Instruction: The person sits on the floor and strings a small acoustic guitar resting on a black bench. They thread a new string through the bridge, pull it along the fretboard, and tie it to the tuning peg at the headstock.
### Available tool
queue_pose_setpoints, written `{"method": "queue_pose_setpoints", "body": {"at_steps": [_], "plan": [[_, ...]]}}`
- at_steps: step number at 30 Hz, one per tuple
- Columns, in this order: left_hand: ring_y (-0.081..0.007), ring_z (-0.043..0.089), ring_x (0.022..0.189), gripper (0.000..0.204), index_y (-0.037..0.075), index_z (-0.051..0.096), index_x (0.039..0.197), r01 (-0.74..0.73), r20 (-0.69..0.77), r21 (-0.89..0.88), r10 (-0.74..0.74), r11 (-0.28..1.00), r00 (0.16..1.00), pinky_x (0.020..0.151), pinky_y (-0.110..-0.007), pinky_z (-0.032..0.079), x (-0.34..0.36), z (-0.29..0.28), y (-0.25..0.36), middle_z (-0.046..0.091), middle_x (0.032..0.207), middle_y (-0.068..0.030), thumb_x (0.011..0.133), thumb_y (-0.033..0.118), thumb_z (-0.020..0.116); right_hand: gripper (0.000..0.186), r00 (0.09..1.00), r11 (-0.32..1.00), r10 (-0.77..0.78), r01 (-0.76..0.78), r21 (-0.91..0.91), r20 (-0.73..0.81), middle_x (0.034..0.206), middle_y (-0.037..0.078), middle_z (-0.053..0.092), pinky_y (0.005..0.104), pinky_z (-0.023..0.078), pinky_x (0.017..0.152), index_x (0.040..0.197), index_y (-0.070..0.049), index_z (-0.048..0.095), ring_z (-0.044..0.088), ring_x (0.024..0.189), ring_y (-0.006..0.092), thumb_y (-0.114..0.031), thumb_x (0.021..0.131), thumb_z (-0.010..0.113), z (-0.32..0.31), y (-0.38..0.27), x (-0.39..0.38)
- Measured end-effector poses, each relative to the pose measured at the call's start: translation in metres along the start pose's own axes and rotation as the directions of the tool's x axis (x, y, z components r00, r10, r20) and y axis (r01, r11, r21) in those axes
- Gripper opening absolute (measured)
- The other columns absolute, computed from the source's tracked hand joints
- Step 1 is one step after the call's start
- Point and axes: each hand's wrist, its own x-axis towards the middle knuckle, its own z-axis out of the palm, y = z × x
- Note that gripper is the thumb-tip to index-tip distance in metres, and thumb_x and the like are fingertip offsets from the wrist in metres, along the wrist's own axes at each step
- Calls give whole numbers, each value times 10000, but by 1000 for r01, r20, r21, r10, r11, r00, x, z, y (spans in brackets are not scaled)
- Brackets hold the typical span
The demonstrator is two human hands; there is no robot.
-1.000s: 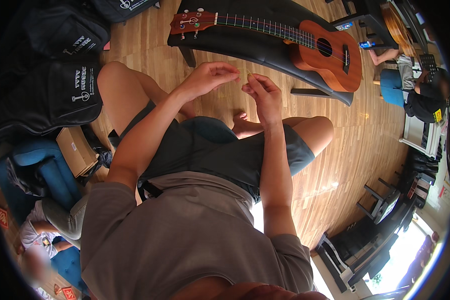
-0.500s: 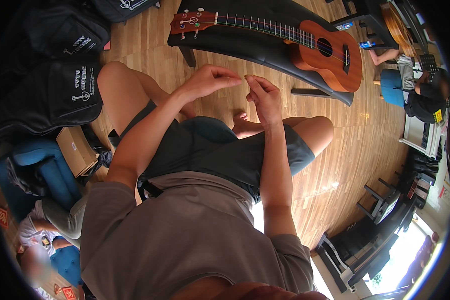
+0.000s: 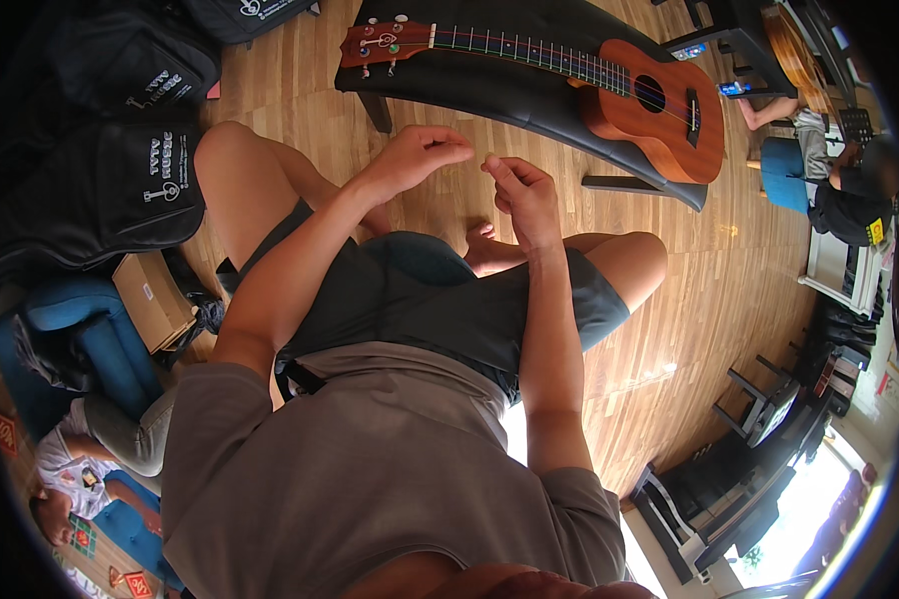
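Note:
My left hand [image 3: 418,163] is raised in front of my knees, its thumb and fingertips pinched together. Just to its right, my right hand [image 3: 525,197] also pinches, thumb against bent forefinger. A small gap separates the two sets of fingertips. Whatever they hold is too fine or small for me to make out. Beyond them, a brown ukulele [image 3: 617,122] lies face up on a black padded bench [image 3: 529,32], its headstock to the left and its body to the right. Neither hand touches it.
Black instrument bags [image 3: 80,190] stand at the left, above a cardboard box [image 3: 152,299] and a blue chair [image 3: 95,349]. One person [image 3: 75,469] sits at lower left, another [image 3: 849,205] at far right. Dark benches and stands line the right side of the wooden floor [image 3: 709,309].
My hands have moved slightly apart, so the fingertips that nearly met now show a wider gap. The person at lower left has shifted. The ukulele has stayed put.

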Motion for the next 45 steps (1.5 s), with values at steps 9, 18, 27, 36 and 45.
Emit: {"method": "queue_pose_setpoints", "body": {"at_steps": [9,18,27,36,45], "plan": [[-34,424,700,276,48,679,1041,22,-14,-53,-23,998,1000,629,-211,337,-1,2,4,520,764,69,993,314,622,206,991,972,84,-58,-228,107,701,-45,590,213,337,530,946,-19,754,424,583,39,-213,879,769,1,-2,-4],[-36,426,670,279,60,624,1029,47,95,-211,-28,976,995,622,-207,342,1,0,2,537,803,48,1050,327,544,238,997,963,-26,43,-265,69,777,-38,616,220,400,638,1013,-24,751,470,681,55,-240,914,737,-3,-3,-2],[-48,471,695,275,35,615,1123,40,33,-263,-32,964,999,643,-213,408,1,-2,5,658,939,0,1023,291,600,262,983,990,-132,138,-41,129,873,63,692,260,493,775,1146,16,643,611,787,108,-186,980,668,-8,4,5],[-88,632,847,164,17,590,1116,-136,31,13,136,991,990,754,-254,503,7,18,-17,639,933,-13,1017,147,591,337,971,975,-220,222,-9,95,937,148,742,257,541,813,1198,59,586,684,842,143,-91,929,723,12,5,4],[-252,709,858,131,10,600,1055,-298,-98,494,393,816,914,740,-335,539,-1,17,6,708,954,-127,951,85,627,302,946,902,-324,309,-301,-3,912,108,744,244,537,749,1175,53,624,686,809,121,-102,929,707,24,-2,0]]}}
